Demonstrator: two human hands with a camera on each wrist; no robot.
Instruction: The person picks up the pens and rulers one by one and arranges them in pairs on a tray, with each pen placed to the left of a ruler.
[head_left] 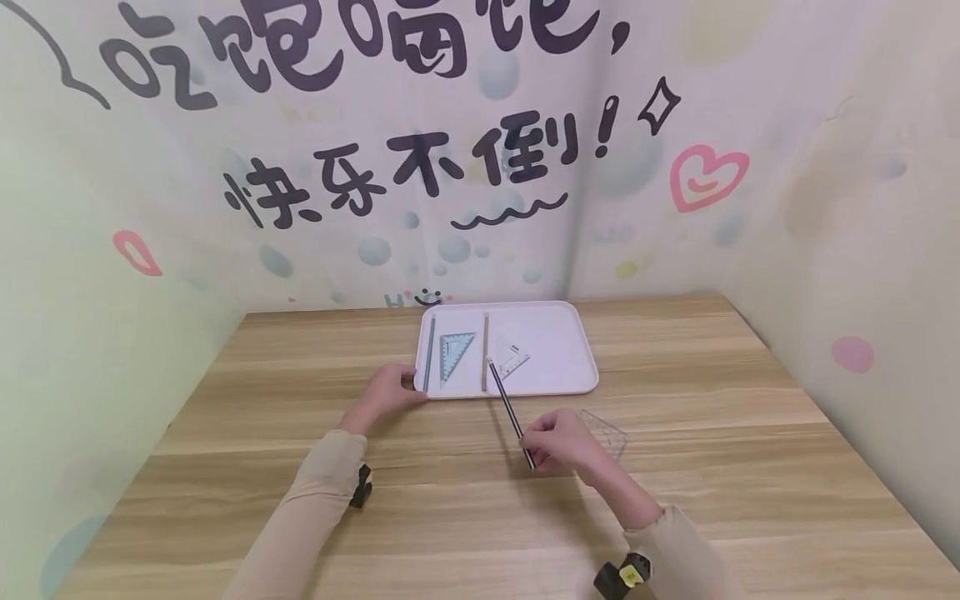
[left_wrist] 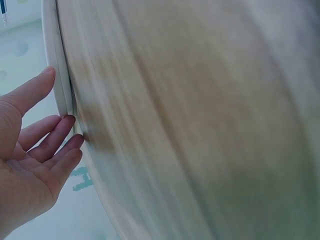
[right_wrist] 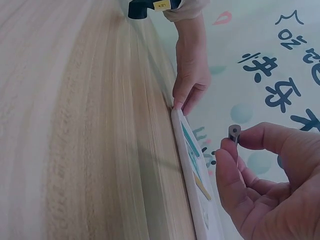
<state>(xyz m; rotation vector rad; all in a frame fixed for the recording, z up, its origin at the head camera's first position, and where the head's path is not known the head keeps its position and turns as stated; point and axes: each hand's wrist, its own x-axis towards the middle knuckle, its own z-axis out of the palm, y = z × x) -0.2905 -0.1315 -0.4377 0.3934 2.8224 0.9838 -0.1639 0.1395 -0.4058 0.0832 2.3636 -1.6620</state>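
Observation:
In the head view, my right hand (head_left: 562, 442) pinches a black-and-silver striped pencil (head_left: 506, 404) near its close end. The far end slants over the tray's front rim. In the right wrist view, the flat end of the pencil (right_wrist: 234, 132) shows a small dark core. My left hand (head_left: 387, 392) holds the near left corner of the white tray (head_left: 558, 350), thumb along the front edge. On the tray lie a blue-grey pencil (head_left: 430, 354), a blue set square (head_left: 455, 354), a brown pencil (head_left: 485, 346) and a clear set square (head_left: 513, 360).
Partly behind my right hand, a clear drawing tool (head_left: 609, 432) with thin lines lies on the wooden table (head_left: 420, 517). Along the table's back edge stands a printed wall (head_left: 337, 258), close behind the tray. More wall rises on both sides.

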